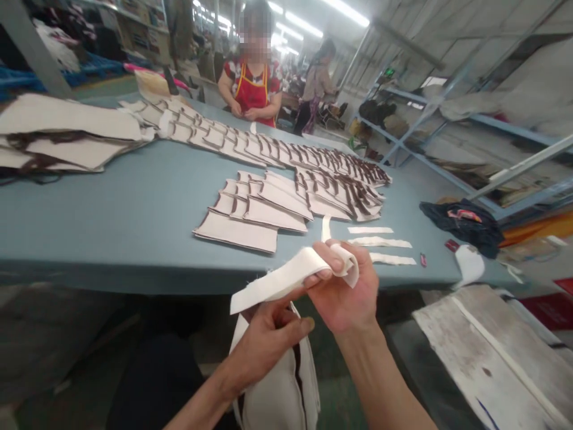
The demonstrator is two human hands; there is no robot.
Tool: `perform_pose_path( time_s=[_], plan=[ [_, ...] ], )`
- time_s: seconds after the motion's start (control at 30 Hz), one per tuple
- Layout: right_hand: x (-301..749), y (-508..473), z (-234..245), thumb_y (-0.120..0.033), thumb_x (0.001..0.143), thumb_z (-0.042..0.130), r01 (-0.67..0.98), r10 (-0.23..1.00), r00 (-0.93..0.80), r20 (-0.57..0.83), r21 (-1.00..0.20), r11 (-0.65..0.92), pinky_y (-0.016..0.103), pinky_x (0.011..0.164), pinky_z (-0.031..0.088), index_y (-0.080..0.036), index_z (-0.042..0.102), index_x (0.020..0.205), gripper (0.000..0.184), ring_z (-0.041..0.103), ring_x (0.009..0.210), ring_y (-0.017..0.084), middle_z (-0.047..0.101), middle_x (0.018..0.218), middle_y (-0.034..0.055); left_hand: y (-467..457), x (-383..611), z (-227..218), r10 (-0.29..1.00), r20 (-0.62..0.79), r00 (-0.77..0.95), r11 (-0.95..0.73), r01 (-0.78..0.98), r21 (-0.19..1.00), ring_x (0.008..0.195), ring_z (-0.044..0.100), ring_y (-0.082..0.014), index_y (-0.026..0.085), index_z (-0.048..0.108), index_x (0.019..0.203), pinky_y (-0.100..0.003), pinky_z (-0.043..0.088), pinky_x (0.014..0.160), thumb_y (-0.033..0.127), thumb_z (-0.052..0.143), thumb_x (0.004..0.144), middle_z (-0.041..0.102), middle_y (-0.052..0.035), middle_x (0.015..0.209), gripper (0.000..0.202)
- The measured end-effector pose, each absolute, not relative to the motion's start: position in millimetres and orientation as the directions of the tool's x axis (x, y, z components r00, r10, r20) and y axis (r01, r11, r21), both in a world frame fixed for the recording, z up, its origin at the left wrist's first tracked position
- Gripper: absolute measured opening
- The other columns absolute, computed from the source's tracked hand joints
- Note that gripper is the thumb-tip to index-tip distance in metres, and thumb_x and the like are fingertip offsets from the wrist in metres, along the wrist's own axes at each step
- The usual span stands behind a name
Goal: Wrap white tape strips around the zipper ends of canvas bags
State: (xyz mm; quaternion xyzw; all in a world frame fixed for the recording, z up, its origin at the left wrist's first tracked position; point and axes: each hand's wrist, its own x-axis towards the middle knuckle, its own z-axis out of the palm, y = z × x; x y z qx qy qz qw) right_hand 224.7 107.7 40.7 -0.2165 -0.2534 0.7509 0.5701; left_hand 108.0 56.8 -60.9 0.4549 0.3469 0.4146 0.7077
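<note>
My right hand [347, 286] is closed around a white fabric strip [280, 280]. One end is folded into a loose roll [347, 266] at the fingers, while the long part reaches left with a frayed upper edge. Just under the strip is my left hand [268, 337], its index finger stretched towards my right fingertips and its thumb held apart. I cannot tell whether the left index finger presses on the strip. Below both hands, near my lap, is a bundle of off-white fabric panels [273, 394] with dark brown edging, partly hidden by my left hand and forearm.
Overlapping brown-edged panels [239, 230] cover much of the blue-green table [134, 221], with a thicker pile [71, 119] at left. Several loose strips [380, 242] lie ahead. Dark cloth [461, 224] and a worn board [496, 358] are at right. A person in a red apron [253, 89] stands opposite.
</note>
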Motion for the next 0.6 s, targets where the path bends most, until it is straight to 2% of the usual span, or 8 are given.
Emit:
perform_pose_path(
  time_s=[0.07,0.13,0.27,0.33,0.4,0.47,0.53,0.6],
  plan=[
    [225.1,97.8,35.4,-0.027,0.078,0.076,-0.751,0.972,-0.234,-0.029,-0.629,-0.199,0.016,0.052,0.052,-0.021,0.026,0.059,0.053,0.046,0.047,0.006,0.035,0.054,-0.0097,50.3,102.0,-52.9,0.933,-0.108,0.342,0.212,-0.282,0.936,0.054,0.023,-0.0082,0.021,0.043,0.060,-0.026,0.020,0.051,0.055,0.074,0.083,0.026,0.0089,0.056,0.052],
    [226.5,88.5,27.7,-0.028,0.079,0.074,-0.738,0.979,-0.201,-0.014,-0.656,-0.161,0.016,0.050,0.049,-0.022,0.022,0.059,0.056,0.038,0.044,0.006,0.027,0.053,-0.0095,40.1,96.1,-49.7,0.938,-0.121,0.324,0.215,-0.272,0.938,0.056,0.025,-0.0085,0.022,0.034,0.057,-0.026,0.023,0.052,0.053,0.073,0.084,0.029,0.0074,0.057,0.056],
    [230.1,68.3,8.8,-0.032,0.081,0.073,-0.685,0.986,-0.159,0.042,-0.724,-0.079,0.017,0.050,0.044,-0.022,0.021,0.059,0.057,0.028,0.043,0.007,0.021,0.052,-0.0092,19.2,88.4,-49.3,0.938,-0.169,0.304,0.248,-0.246,0.937,0.054,0.030,-0.0085,0.021,0.041,0.058,-0.024,0.027,0.049,0.056,0.073,0.083,0.035,0.0066,0.056,0.053],
    [232.6,57.6,0.7,-0.034,0.083,0.071,-0.657,0.988,-0.141,0.065,-0.753,-0.044,0.019,0.051,0.043,-0.022,0.021,0.059,0.057,0.025,0.044,0.009,0.020,0.050,-0.0089,13.7,86.6,-48.3,0.953,-0.177,0.247,0.242,-0.265,0.933,0.053,0.038,-0.0092,0.020,0.049,0.060,-0.023,0.034,0.049,0.057,0.076,0.081,0.045,0.0046,0.058,0.051],
    [235.2,47.7,-5.5,-0.037,0.084,0.070,-0.620,0.989,-0.132,0.070,-0.784,-0.028,0.021,0.050,0.041,-0.022,0.023,0.058,0.056,0.023,0.044,0.010,0.018,0.048,-0.0087,11.5,85.5,-46.2,0.977,-0.149,0.156,0.189,-0.288,0.939,0.062,0.056,-0.0138,0.017,0.066,0.073,-0.024,0.049,0.058,0.054,0.078,0.082,0.066,-0.0014,0.071,0.040],
    [237.2,39.6,-10.1,-0.039,0.084,0.070,-0.577,0.991,-0.130,0.043,-0.816,-0.040,0.024,0.049,0.038,-0.022,0.024,0.058,0.055,0.024,0.045,0.012,0.018,0.047,-0.0080,10.3,84.8,-44.0,0.992,-0.102,0.077,0.121,-0.299,0.947,0.086,0.072,-0.0217,0.017,0.078,0.097,-0.030,0.059,0.081,0.052,0.076,0.086,0.079,-0.0082,0.098,0.037],
    [238.3,33.5,-13.1,-0.041,0.083,0.070,-0.546,0.993,-0.120,0.014,-0.836,-0.054,0.025,0.048,0.036,-0.023,0.025,0.056,0.055,0.026,0.044,0.012,0.018,0.046,-0.0072,8.0,84.0,-42.4,0.996,-0.068,0.052,0.080,-0.298,0.951,0.105,0.074,-0.0271,0.016,0.080,0.113,-0.035,0.059,0.096,0.052,0.072,0.091,0.081,-0.0114,0.115,0.043],
    [239.1,29.2,-15.1,-0.042,0.081,0.071,-0.535,0.995,-0.105,-0.002,-0.843,-0.058,0.027,0.048,0.036,-0.023,0.026,0.055,0.055,0.028,0.043,0.013,0.019,0.046,-0.0069,4.4,83.1,-41.5,0.996,-0.062,0.059,0.077,-0.292,0.953,0.109,0.075,-0.0298,0.016,0.081,0.117,-0.038,0.059,0.100,0.055,0.069,0.094,0.081,-0.0122,0.119,0.047]
  ],
)
